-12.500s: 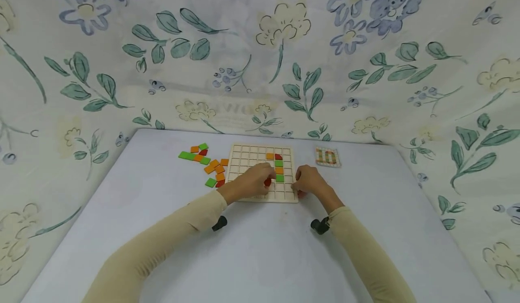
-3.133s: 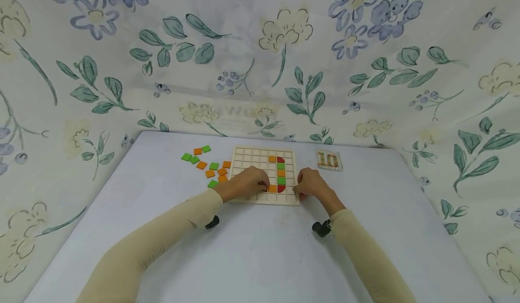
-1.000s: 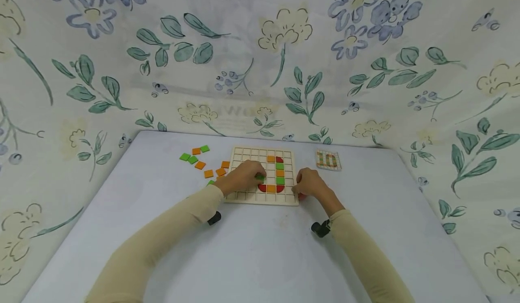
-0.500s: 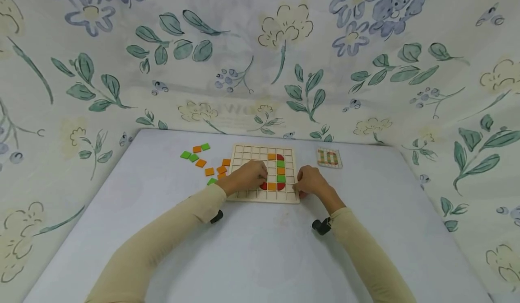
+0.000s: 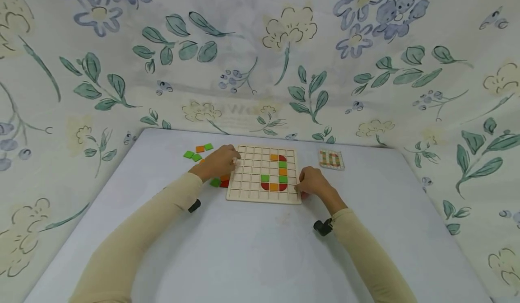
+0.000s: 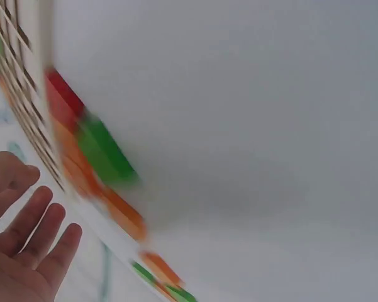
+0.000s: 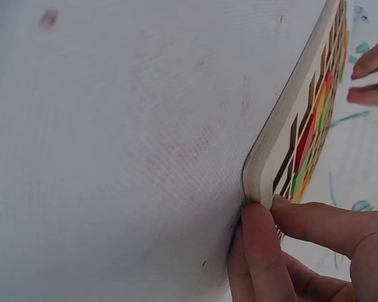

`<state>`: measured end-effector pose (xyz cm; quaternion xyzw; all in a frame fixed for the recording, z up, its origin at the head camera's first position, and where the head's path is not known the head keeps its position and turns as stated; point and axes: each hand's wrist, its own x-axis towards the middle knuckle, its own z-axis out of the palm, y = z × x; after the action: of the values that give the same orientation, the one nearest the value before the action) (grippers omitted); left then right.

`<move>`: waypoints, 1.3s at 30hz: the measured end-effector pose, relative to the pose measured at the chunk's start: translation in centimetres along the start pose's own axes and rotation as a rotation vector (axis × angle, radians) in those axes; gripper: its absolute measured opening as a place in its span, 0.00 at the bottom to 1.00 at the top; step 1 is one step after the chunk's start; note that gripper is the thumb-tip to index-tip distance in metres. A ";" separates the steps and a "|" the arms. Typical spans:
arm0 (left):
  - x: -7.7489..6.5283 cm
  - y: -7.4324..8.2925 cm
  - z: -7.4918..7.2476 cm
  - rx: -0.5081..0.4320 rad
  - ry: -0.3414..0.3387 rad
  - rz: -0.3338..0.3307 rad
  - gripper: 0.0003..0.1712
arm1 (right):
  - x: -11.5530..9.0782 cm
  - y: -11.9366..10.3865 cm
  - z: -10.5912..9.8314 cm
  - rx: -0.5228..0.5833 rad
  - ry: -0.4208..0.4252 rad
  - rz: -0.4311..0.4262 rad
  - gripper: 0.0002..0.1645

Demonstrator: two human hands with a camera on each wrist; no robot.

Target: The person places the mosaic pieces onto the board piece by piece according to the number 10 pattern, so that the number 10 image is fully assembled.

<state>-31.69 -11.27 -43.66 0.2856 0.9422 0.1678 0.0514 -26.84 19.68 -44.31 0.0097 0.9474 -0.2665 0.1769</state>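
Observation:
A pale wooden grid board [image 5: 248, 192] lies on the table, bearing a hooked line of red, orange and green tiles on its right half. At the hook's left end sits a green tile [image 5: 265, 178], just above a rounded red tile [image 5: 265, 186]. My left hand [image 5: 218, 162] is over the board's left edge and the loose tiles; in the left wrist view its fingers [image 6: 34, 220] are loosely spread and hold nothing. With thumb and fingers, my right hand [image 5: 314, 182] pinches the board's right edge, the thumb [image 7: 302, 217] on its upper face in the right wrist view.
Loose green tiles [image 5: 188, 154], an orange tile [image 5: 200, 149] and red tiles [image 5: 224, 184] lie left of the board, partly hidden by the left hand. A small patterned card [image 5: 331, 159] lies behind the right hand. Floral cloth [image 5: 260, 68] hangs behind the table.
The left hand has let go of a green tile, now on the board, and moved left and back. Red and orange tiles have joined the hook's bottom. The right hand stays at the edge.

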 end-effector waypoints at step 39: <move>-0.4 -8.9 -1.9 -0.102 0.128 -0.290 0.17 | 0.2 0.3 -0.1 0.024 0.000 -0.013 0.16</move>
<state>-36.34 -18.98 -44.92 0.1321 0.9651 0.2242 0.0293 -26.97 19.99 -44.47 0.0054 0.9442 -0.2790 0.1751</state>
